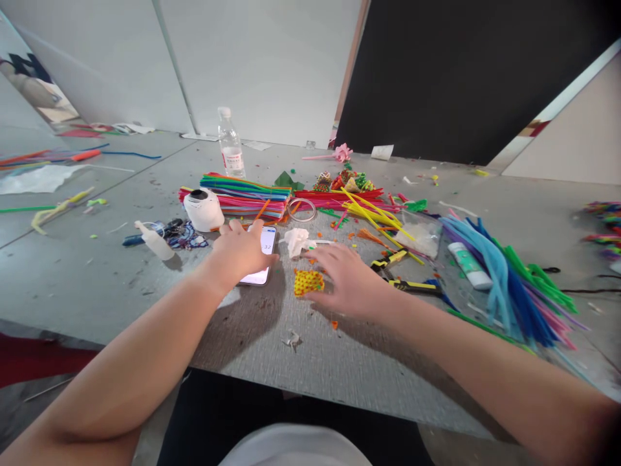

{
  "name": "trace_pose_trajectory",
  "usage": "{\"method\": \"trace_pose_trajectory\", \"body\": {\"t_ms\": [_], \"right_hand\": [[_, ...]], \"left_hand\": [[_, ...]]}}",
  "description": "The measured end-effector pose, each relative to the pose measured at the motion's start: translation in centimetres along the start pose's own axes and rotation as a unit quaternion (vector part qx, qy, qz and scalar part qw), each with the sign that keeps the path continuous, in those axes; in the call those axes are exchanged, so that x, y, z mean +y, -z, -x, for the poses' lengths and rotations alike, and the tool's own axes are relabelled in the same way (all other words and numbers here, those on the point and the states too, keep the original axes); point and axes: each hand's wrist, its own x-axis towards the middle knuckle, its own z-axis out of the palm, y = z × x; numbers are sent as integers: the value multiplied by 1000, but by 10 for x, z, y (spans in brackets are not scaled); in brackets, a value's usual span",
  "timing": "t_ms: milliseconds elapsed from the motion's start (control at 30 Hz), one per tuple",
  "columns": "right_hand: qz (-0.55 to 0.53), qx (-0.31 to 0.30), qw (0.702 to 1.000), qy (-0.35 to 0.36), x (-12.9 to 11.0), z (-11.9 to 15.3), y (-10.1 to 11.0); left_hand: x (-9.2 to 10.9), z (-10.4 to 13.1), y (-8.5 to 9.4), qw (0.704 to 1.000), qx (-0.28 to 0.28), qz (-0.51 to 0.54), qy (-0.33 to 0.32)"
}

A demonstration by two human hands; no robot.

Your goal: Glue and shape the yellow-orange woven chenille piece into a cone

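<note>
My left hand (239,251) lies over a smartphone (257,277) that is flat on the table with its screen lit. Its fingers are stretched out and its thumb points right across the screen; the phone's left side is hidden. My right hand (350,279) is open beside a small yellow piece with orange dots (307,283). The thumb is close to the lower edge of that piece; I cannot tell whether they touch. Just beyond the right fingertips sits a crumpled white tissue (297,242).
Behind my hands are a white paper roll (204,211), bundled pipe cleaners (247,194), a water bottle (231,145) and a metal ring (301,210). A squeeze bottle (155,242) stands left. Yellow-and-black pliers (412,285), a glue tube (469,265) and blue pipe cleaners (521,291) lie right.
</note>
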Motion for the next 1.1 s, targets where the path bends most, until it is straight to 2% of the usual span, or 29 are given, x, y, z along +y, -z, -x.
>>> {"method": "trace_pose_trajectory", "body": {"t_ms": [33, 100, 200, 267, 467, 767, 967, 1100], "right_hand": [[-2, 27, 1000, -7, 4, 5, 1], [-7, 78, 997, -23, 8, 17, 1], [-19, 103, 994, -26, 6, 35, -5], [-24, 105, 994, -20, 2, 42, -12], [-2, 117, 992, -42, -6, 40, -26], [24, 108, 992, -66, -10, 32, -30], [34, 91, 990, -106, 0, 37, -16], [43, 36, 992, -109, 15, 42, 0]], "left_hand": [[1, 3, 2, 999, 37, -5, -30], [4, 9, 6, 988, 80, 15, -135], [12, 15, 7, 945, 52, 95, -309], [20, 17, 4, 925, 23, 126, -358], [34, 14, -6, 906, -17, 186, -381], [33, 14, -9, 904, -24, 211, -372], [30, 10, -7, 903, -27, 219, -369], [25, 7, -3, 899, -18, 231, -372]]}}
